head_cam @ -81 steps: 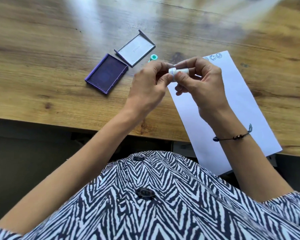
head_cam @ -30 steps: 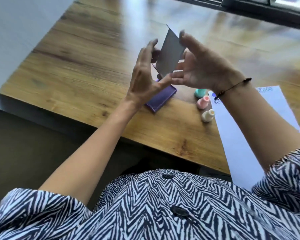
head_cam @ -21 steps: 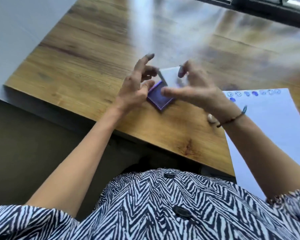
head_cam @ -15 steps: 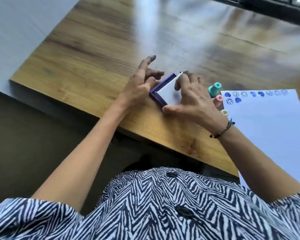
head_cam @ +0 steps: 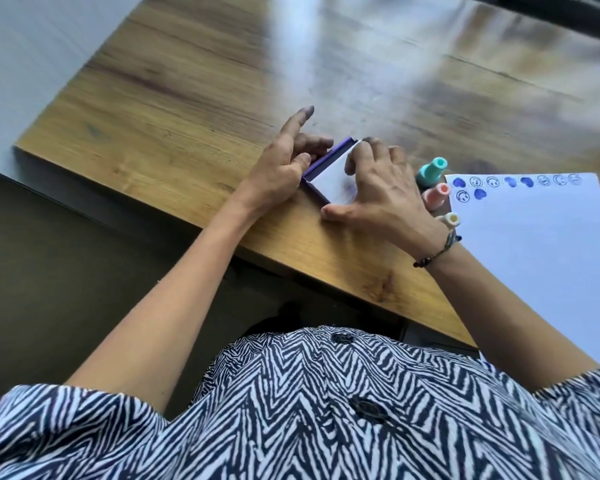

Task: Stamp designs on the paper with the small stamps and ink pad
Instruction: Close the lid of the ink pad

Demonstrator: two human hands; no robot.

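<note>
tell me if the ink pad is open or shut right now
Shut, or nearly: the pale lid lies flat over the purple ink pad case, with the right hand pressing it. Full latching cannot be told.

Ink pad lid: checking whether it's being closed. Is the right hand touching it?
Touching. The head view shows the right hand with fingers pressed flat on the lid.

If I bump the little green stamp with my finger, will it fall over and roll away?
Probably yes. The green stamp stands upright on the table, tall and narrow with a small base, so a nudge would likely tip it. Its body looks round, so once down it may roll, though the pink stamp right beside it could stop it. It looks small and probably light.
</note>
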